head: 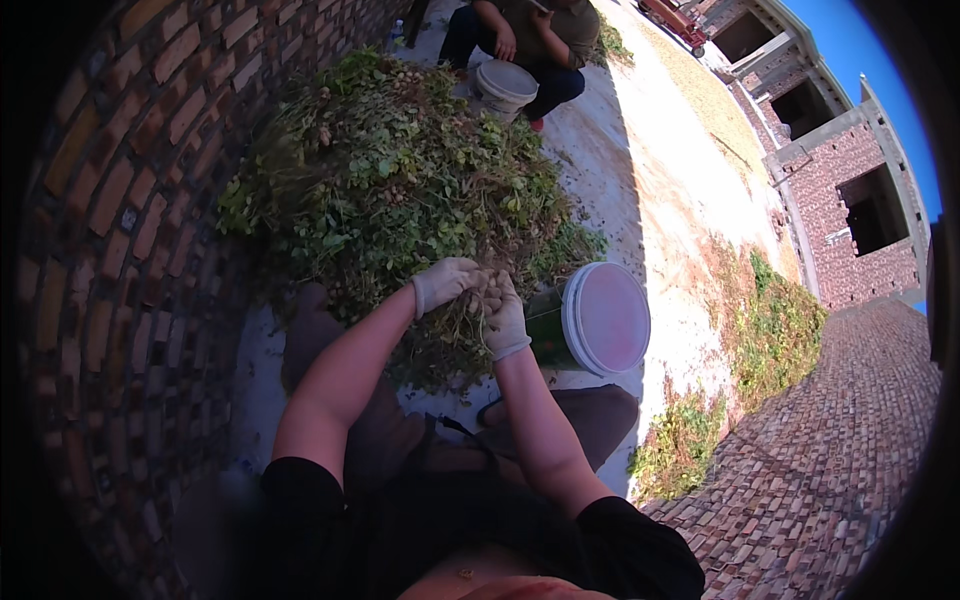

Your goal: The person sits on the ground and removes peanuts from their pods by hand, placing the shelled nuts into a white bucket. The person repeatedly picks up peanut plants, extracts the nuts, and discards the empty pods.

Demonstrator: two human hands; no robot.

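Both my hands wear pale work gloves and meet in front of me over a heap of uprooted peanut plants. My right hand is closed around a cluster of peanut pods on their stems. From the left, my left hand reaches the same cluster, its fingertips at the pods; the exact grip of those fingers is too small to make out. Stems and roots hang down below the pods between the hands. Right beside my right hand is a dark green bucket with a white rim, tilted in view.
A brick wall runs along the left. Across the heap a person squats behind a white bucket. More plants lie in sunlight at right, by a brick wall. An unfinished brick building stands beyond.
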